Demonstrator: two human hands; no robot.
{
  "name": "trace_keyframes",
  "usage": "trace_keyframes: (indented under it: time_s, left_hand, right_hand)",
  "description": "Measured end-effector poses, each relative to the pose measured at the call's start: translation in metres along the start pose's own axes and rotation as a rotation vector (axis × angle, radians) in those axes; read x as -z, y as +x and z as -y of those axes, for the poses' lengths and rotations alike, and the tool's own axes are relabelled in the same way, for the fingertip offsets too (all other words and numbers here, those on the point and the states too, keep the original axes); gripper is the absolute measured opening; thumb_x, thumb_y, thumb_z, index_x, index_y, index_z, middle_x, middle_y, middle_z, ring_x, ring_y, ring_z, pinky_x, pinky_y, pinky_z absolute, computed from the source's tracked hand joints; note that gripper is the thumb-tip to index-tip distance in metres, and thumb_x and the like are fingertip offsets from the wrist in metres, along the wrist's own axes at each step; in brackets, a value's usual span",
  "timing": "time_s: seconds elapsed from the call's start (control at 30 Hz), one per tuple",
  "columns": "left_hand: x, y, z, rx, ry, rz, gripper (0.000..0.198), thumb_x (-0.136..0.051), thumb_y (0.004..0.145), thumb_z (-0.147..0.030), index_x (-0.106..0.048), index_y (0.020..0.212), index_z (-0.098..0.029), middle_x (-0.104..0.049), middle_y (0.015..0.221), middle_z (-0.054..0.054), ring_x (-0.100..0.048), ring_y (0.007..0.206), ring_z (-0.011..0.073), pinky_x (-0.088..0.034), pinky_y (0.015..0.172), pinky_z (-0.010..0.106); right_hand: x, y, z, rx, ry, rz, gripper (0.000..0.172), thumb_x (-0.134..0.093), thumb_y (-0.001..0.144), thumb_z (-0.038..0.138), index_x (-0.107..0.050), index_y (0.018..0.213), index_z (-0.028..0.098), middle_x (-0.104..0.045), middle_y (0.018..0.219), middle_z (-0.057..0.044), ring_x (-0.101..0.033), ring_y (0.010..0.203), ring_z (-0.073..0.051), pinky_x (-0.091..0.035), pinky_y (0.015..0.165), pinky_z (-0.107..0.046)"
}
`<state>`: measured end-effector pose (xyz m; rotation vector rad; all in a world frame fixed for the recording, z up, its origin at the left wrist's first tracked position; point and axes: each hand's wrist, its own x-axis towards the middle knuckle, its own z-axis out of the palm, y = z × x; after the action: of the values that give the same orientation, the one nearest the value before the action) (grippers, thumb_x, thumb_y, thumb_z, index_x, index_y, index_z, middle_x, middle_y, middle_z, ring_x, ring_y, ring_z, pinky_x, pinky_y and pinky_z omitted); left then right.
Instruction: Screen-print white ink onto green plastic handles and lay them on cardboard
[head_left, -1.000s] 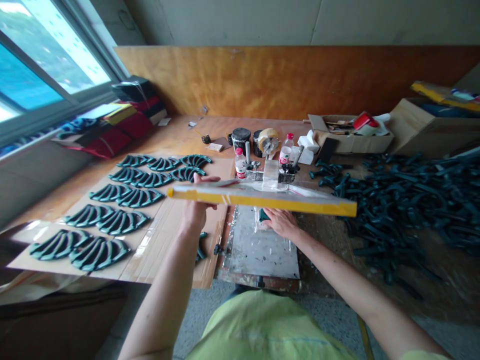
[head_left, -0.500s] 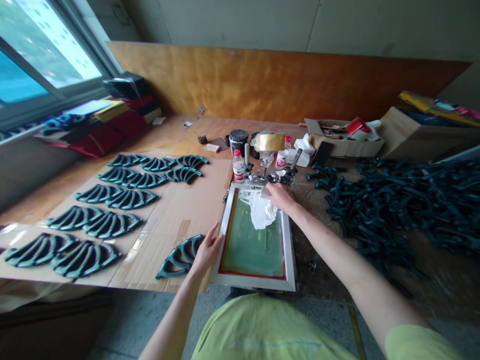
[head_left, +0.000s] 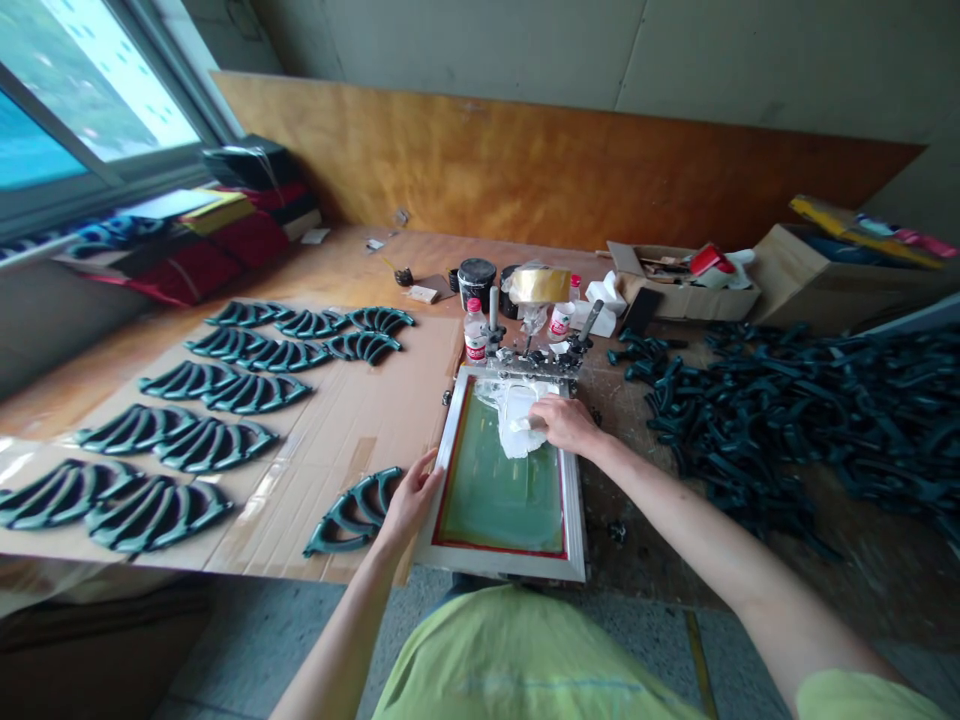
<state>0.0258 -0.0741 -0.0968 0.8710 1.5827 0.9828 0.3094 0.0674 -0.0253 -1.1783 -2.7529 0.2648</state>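
Note:
A screen-printing frame (head_left: 576, 510) lies flat before me, its pale metal border around a green mesh (head_left: 495, 500). White ink (head_left: 514, 440) is spread over the mesh's far part. At the frame's left side, my left hand (head_left: 412, 497) grips the border with thumb and fingers. My right hand (head_left: 570, 424) is closed over the ink, pinching a small pale scraper (head_left: 537, 423) that the fingers partly cover. Behind the frame, a metal hinge clamp (head_left: 529, 366) meets its far edge. One dark green fan-shaped plastic part (head_left: 349, 515) rests on cardboard beside my left hand.
Several similar fan-shaped parts (head_left: 255, 392) lie in rows on the cardboard (head_left: 375, 410). A heap of dark green parts (head_left: 787, 410) covers the right side. Bottles (head_left: 475, 332), a black tub (head_left: 477, 280), a tape roll (head_left: 540, 285) and cardboard boxes (head_left: 697, 295) stand behind.
My right hand has moved from the far edge of the frame towards me, over the white ink. My left hand stays at the frame's left border. The view has shifted slightly.

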Motion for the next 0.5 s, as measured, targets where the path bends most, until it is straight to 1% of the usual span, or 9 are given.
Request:
trace_keyframes:
  time_s: [0.07, 0.13, 0.17, 0.23, 0.3, 0.33, 0.43, 0.47, 0.5]
  left_hand:
    - [0.001, 0.0, 0.0, -0.001, 0.006, 0.008, 0.073, -0.063, 0.076, -0.06, -0.051, 0.136, -0.02, -0.071, 0.081, 0.003, -0.064, 0.069, 0.0184, -0.049, 0.061, 0.026]
    - [0.001, -0.001, 0.0, -0.013, 0.003, 0.011, 0.073, -0.063, 0.076, -0.06, -0.051, 0.136, -0.021, -0.071, 0.081, 0.003, -0.065, 0.069, 0.0188, -0.049, 0.061, 0.026]
    - [0.001, -0.001, -0.001, -0.017, -0.001, 0.011, 0.073, -0.063, 0.076, -0.06, -0.051, 0.136, -0.02, -0.071, 0.081, 0.003, -0.065, 0.07, 0.0191, -0.049, 0.061, 0.026]
    - [0.0, -0.003, -0.005, -0.017, -0.004, 0.008, 0.073, -0.063, 0.075, -0.061, -0.052, 0.134, -0.019, -0.071, 0.081, 0.004, -0.066, 0.07, 0.0193, -0.049, 0.062, 0.026]
    - [0.0, -0.006, -0.013, -0.003, -0.006, 0.012, 0.073, -0.064, 0.075, -0.06, -0.052, 0.134, -0.018, -0.072, 0.081, 0.004, -0.065, 0.069, 0.0187, -0.05, 0.061, 0.026]
    - [0.0, -0.008, -0.018, 0.007, -0.008, 0.022, 0.075, -0.064, 0.075, -0.06, -0.05, 0.135, -0.018, -0.072, 0.081, 0.003, -0.065, 0.068, 0.0184, -0.05, 0.06, 0.026]
    - [0.003, -0.015, -0.042, 0.044, -0.031, 0.059, 0.081, -0.065, 0.073, -0.061, -0.045, 0.14, -0.02, -0.072, 0.081, 0.003, -0.065, 0.067, 0.0185, -0.05, 0.058, 0.026]
    - [0.006, -0.017, -0.051, 0.046, -0.041, 0.067, 0.081, -0.065, 0.073, -0.062, -0.045, 0.14, -0.021, -0.072, 0.083, 0.003, -0.066, 0.068, 0.0188, -0.05, 0.058, 0.027]
    - [0.008, -0.019, -0.06, 0.039, -0.051, 0.068, 0.08, -0.064, 0.073, -0.063, -0.047, 0.139, -0.021, -0.072, 0.085, 0.003, -0.067, 0.071, 0.0193, -0.051, 0.059, 0.027]
  right_hand:
    - [-0.011, -0.004, 0.007, 0.02, -0.04, -0.061, 0.022, -0.051, 0.083, 0.006, -0.069, 0.087, 0.019, -0.068, 0.089, -0.006, -0.057, 0.09, -0.02, -0.042, 0.074, -0.028]
    - [-0.02, -0.016, 0.012, 0.087, -0.062, -0.063, 0.028, -0.047, 0.083, 0.002, -0.069, 0.093, 0.017, -0.068, 0.092, -0.007, -0.056, 0.093, -0.021, -0.043, 0.078, -0.028]
    - [-0.021, -0.021, 0.012, 0.118, -0.058, -0.05, 0.028, -0.047, 0.083, 0.002, -0.069, 0.094, 0.017, -0.068, 0.093, -0.007, -0.056, 0.093, -0.021, -0.043, 0.079, -0.028]
    - [-0.017, -0.025, 0.01, 0.144, -0.023, -0.026, 0.026, -0.051, 0.084, 0.005, -0.069, 0.096, 0.019, -0.068, 0.091, -0.005, -0.057, 0.092, -0.02, -0.044, 0.078, -0.027]
    - [-0.005, -0.014, 0.005, 0.097, 0.032, -0.044, 0.022, -0.058, 0.085, 0.012, -0.069, 0.102, 0.022, -0.069, 0.094, -0.004, -0.059, 0.092, -0.019, -0.045, 0.079, -0.027]
    - [0.002, -0.003, 0.003, 0.052, 0.058, -0.068, 0.026, -0.062, 0.085, 0.016, -0.067, 0.109, 0.024, -0.069, 0.098, -0.003, -0.06, 0.093, -0.019, -0.045, 0.08, -0.027]
    - [0.022, 0.035, -0.005, -0.122, 0.075, -0.113, 0.057, -0.069, 0.082, 0.025, -0.051, 0.136, 0.033, -0.067, 0.108, -0.003, -0.062, 0.094, -0.02, -0.046, 0.082, -0.028]
    - [0.028, 0.046, -0.008, -0.174, 0.056, -0.113, 0.064, -0.07, 0.082, 0.027, -0.046, 0.14, 0.033, -0.066, 0.108, -0.004, -0.062, 0.093, -0.021, -0.046, 0.082, -0.029]
    - [0.034, 0.054, -0.013, -0.217, 0.033, -0.122, 0.067, -0.071, 0.081, 0.029, -0.044, 0.142, 0.033, -0.065, 0.108, -0.005, -0.062, 0.094, -0.022, -0.047, 0.082, -0.03]
